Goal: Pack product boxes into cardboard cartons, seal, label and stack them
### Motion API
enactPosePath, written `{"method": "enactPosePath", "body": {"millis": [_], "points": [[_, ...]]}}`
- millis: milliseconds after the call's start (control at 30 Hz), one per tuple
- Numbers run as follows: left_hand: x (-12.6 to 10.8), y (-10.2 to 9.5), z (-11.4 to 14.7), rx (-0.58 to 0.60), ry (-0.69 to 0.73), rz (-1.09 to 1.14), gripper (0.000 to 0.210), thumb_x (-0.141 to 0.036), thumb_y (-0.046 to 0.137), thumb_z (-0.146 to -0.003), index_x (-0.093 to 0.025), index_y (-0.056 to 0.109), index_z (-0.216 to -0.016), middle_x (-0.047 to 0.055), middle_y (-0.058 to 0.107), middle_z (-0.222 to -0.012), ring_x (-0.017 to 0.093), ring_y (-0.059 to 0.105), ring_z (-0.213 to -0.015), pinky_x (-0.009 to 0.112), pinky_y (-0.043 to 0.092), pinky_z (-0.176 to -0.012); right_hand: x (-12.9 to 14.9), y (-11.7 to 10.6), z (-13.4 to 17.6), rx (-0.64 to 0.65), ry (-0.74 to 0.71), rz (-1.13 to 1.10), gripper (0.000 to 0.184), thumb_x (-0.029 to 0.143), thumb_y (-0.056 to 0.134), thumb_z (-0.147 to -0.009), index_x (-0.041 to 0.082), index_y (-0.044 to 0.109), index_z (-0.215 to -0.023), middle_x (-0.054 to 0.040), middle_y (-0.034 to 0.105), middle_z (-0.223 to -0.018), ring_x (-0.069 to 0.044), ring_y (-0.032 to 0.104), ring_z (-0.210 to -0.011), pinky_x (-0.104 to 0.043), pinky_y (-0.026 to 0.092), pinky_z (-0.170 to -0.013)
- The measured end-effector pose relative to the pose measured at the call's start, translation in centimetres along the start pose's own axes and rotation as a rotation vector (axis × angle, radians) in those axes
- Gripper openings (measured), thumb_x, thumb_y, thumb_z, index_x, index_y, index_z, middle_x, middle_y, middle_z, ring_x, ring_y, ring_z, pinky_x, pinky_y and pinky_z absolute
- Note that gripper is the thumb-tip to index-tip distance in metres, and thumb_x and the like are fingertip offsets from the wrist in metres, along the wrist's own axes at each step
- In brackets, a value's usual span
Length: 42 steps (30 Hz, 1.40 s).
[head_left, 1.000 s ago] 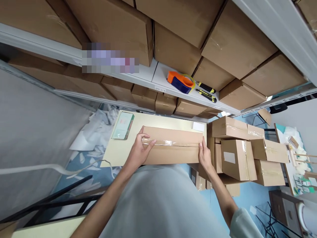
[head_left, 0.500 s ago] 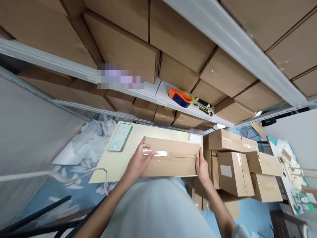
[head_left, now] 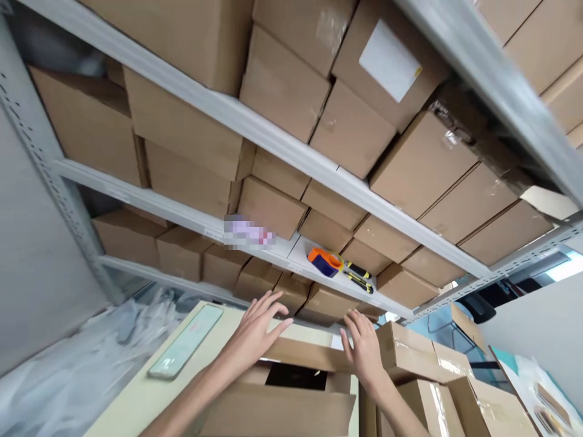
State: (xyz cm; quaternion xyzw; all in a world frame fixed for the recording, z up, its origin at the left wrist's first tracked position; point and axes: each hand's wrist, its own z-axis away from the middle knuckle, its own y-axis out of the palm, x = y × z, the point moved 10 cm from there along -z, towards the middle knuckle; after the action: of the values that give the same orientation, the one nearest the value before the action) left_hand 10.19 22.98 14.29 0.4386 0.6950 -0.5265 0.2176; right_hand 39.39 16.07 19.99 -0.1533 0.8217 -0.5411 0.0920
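Note:
A cardboard box point(head_left: 277, 403) lies at the bottom of the view with its top flaps spread apart. Something black point(head_left: 296, 376) shows through the gap between them; what it is I cannot make out. Above the box's left part, my left hand point(head_left: 259, 328) is open, fingers and thumb apart, holding nothing. My right hand point(head_left: 362, 346) is at the right end of the far flap point(head_left: 307, 354), fingers stretched out and likewise open. Whether it touches the flap I cannot tell. The box rests on a pale yellow table point(head_left: 132, 394), where a light green phone-like slab point(head_left: 186, 343) lies to the left.
Shelves full of cartons point(head_left: 273, 206) rise in front. On the lower shelf lie an orange and blue tape dispenser point(head_left: 324, 262) and black-yellow utility knives point(head_left: 359, 278). Taped cartons point(head_left: 426, 358) are stacked on the right. Crumpled white plastic point(head_left: 77, 376) spreads at the left.
The box was closed, with tape along its seam, and is now open. Both hands have let go of its sides and lifted. My view has tilted up towards the shelves.

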Motion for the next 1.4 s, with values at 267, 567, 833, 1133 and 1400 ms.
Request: {"method": "enactPosePath", "body": {"millis": [267,567,833,1133,1400], "points": [[-4.0,1.3,-10.9,-0.017,0.117,-0.006,0.022,-0.036,0.061,-0.104,-0.023,0.076,-0.115,0.018,0.075,-0.149,0.039,0.065,-0.15,0.063,0.048,-0.129,-0.5,1.5,-16.9,0.067,0.015,-0.082,0.043,0.025,0.057,-0.11,0.016,0.068,-0.151,-0.0233,0.073,-0.151,-0.035,0.072,-0.142,-0.053,0.058,-0.124],[-3.6,3.2,-13.6,0.052,0.054,-0.017,0.023,-0.022,0.071,-0.094,-0.02,0.077,-0.116,0.015,0.08,-0.129,0.036,0.074,-0.13,0.052,0.054,-0.119,-1.8,9.4,-22.2,0.421,0.336,-0.111,0.047,0.015,0.067,-0.095,0.005,0.062,-0.14,-0.0257,0.077,-0.131,-0.039,0.073,-0.127,-0.045,0.054,-0.112],[-4.0,1.9,-11.0,0.03,-0.027,0.073,0.025,-0.026,0.068,-0.098,-0.02,0.076,-0.121,0.017,0.082,-0.133,0.035,0.076,-0.132,0.049,0.055,-0.118,-1.3,8.8,-20.9,0.369,0.322,-0.255,0.039,0.022,0.061,-0.1,0.013,0.061,-0.138,-0.022,0.077,-0.133,-0.035,0.074,-0.123,-0.044,0.055,-0.111],[-8.2,0.5,-0.9,-0.002,-0.123,0.378,0.015,-0.036,0.064,-0.106,-0.024,0.073,-0.109,0.008,0.087,-0.111,0.026,0.084,-0.103,0.037,0.064,-0.094,4.5,1.4,-10.1,0.081,0.205,-0.992,0.045,0.061,0.073,-0.103,0.021,0.069,-0.124,-0.0085,0.077,-0.113,-0.027,0.071,-0.104,-0.04,0.061,-0.098],[-14.1,-2.9,6.0,-0.121,0.062,0.335,0.01,-0.022,0.06,-0.11,-0.026,0.068,-0.106,0.003,0.08,-0.104,0.021,0.079,-0.094,0.031,0.061,-0.084,8.4,-2.9,-2.4,0.084,0.333,-1.092,0.042,0.057,0.08,-0.104,0.023,0.075,-0.128,-0.0091,0.082,-0.119,-0.027,0.078,-0.108,-0.04,0.064,-0.1]]}}
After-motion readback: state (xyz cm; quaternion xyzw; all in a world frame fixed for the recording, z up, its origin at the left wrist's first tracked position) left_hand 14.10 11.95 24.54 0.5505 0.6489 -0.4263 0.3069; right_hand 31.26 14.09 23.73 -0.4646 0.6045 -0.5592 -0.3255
